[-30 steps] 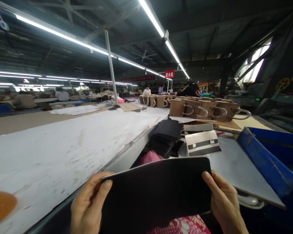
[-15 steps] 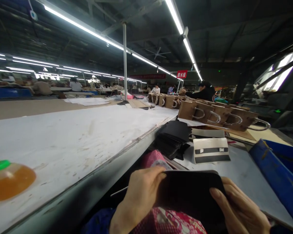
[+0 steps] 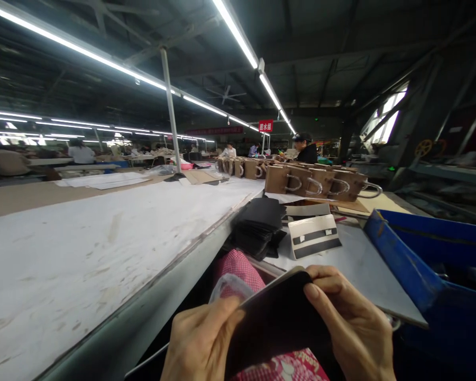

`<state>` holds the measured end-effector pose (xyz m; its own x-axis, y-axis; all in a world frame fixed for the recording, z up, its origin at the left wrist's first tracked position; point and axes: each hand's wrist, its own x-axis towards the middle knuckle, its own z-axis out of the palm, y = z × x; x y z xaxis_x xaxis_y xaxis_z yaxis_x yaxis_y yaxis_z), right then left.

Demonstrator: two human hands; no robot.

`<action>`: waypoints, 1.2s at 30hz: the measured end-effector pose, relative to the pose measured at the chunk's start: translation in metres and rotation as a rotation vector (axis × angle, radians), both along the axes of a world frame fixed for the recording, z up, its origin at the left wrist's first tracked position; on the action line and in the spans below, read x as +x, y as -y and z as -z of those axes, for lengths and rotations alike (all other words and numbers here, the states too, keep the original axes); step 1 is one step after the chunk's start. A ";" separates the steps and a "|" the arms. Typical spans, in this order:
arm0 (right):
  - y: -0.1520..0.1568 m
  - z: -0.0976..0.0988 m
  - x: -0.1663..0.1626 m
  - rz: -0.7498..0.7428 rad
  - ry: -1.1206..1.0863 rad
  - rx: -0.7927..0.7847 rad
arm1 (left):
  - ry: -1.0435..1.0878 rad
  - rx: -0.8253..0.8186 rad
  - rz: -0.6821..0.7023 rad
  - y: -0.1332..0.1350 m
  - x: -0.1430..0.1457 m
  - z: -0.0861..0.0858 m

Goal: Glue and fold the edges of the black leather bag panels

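A black panel (image 3: 275,317) with rounded corners and a pale edge is held over my lap, tilted with its right end higher. My left hand (image 3: 200,338) is closed on its left end, thumb along the upper edge. My right hand (image 3: 349,317) pinches the upper right corner between thumb and fingers. Beyond the panel, a cream piece (image 3: 315,236) with two dark strips and small white tabs leans on the side table. Left of that lies a stack of black pieces (image 3: 257,225).
A long white worktable (image 3: 103,238) runs along my left. To the right stands a blue bin (image 3: 404,275) beside the grey board (image 3: 365,259). Brown bags (image 3: 309,180) with wrapped handles line the table ahead. A person in dark clothes (image 3: 307,151) is behind them.
My view has swung right, so the orange bottle has left it and more of the blue bin shows. The panel has tilted, its right end rising as my right hand moved to the upper corner.
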<state>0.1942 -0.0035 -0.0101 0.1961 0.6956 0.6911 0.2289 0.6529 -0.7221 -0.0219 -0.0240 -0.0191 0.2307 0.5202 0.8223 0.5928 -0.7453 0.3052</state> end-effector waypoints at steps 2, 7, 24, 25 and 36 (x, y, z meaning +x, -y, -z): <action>0.003 -0.002 -0.002 0.012 -0.012 0.011 | -0.015 -0.012 0.005 0.001 -0.002 0.001; 0.005 -0.003 -0.003 0.016 -0.018 0.018 | -0.003 -0.025 0.018 0.002 -0.005 0.005; 0.009 -0.008 -0.015 -0.013 0.004 0.113 | 0.109 -0.212 0.145 -0.010 0.021 -0.019; 0.010 -0.008 -0.015 -0.010 0.002 0.113 | 0.105 -0.206 0.151 -0.011 0.022 -0.020; 0.007 -0.011 -0.003 -0.059 0.192 0.141 | 0.177 -0.240 0.216 -0.020 0.042 -0.044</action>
